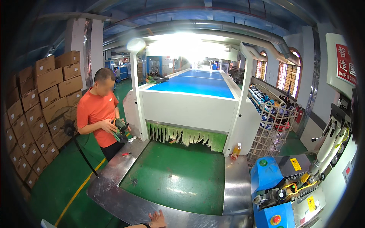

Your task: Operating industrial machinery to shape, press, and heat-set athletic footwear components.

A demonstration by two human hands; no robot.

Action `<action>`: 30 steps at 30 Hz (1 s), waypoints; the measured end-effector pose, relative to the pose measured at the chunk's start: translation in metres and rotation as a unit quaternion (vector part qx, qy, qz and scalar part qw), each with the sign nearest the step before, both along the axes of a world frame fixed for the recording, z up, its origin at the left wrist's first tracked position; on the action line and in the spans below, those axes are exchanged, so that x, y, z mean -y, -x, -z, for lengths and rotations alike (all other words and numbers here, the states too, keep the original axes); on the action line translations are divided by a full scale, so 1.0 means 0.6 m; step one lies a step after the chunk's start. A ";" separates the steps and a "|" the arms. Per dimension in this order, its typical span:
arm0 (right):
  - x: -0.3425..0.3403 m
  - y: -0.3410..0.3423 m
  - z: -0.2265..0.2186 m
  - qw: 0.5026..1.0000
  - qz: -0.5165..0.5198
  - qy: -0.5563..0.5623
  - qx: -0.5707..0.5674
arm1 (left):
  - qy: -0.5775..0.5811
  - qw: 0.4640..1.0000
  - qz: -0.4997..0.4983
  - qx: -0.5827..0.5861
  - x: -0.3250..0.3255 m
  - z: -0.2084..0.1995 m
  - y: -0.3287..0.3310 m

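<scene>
My left hand [156, 220] is at the lower edge, its fingers apart and nothing held in them. It is over the near rim of the steel table [167, 212], and its forearm enters from the lower left. I cannot tell whether the palm touches the metal. Beyond the hand, the steel rim frames a green conveyor belt [176, 182], which runs under a fringed curtain [186, 136] into a white machine. My right hand is out of the picture.
At the left, a person in an orange shirt [97, 114] holds a dark shoe [121, 127]. A red-handled tool [126, 154] lies on the left rim, and a bottle [236, 151] stands on the right. A blue machine [268, 174], wire cart [273, 125] and stacked cartons [49, 95] surround the table.
</scene>
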State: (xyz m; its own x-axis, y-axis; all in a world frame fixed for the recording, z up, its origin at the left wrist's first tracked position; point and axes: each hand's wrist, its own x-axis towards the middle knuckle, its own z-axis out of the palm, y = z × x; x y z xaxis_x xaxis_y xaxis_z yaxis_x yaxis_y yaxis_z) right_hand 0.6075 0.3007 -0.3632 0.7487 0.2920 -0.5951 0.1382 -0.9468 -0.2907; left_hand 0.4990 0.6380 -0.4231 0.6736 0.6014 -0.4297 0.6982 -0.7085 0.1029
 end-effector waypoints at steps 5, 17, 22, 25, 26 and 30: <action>-0.002 -0.010 -0.004 0.999 -0.007 0.015 -0.034 | -0.048 0.994 0.050 0.085 -0.005 0.051 0.019; 0.006 -0.018 0.060 0.999 -0.031 0.032 0.011 | -0.037 0.997 0.029 0.068 -0.016 0.090 0.002; 0.020 -0.018 0.087 0.999 -0.033 0.010 0.033 | -0.069 0.995 0.027 0.065 -0.013 0.108 -0.010; 0.020 -0.022 0.087 0.999 -0.033 0.002 0.039 | -0.069 0.997 0.026 0.037 -0.012 0.097 -0.017; 0.020 -0.021 0.086 0.999 -0.031 0.000 0.041 | -0.048 0.998 0.045 0.005 -0.011 0.090 -0.017; 0.021 -0.019 0.080 0.998 -0.025 -0.020 0.045 | -0.037 0.992 0.050 0.110 -0.020 0.134 -0.008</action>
State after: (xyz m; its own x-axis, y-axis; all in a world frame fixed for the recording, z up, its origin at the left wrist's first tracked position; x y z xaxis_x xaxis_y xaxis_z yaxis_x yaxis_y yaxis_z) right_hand 0.6190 0.2884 -0.4115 0.7825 0.3527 -0.5131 0.2132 -0.9260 -0.3115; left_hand 0.5041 0.6503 -0.5037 0.8048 0.5506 -0.2218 0.5895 -0.7850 0.1903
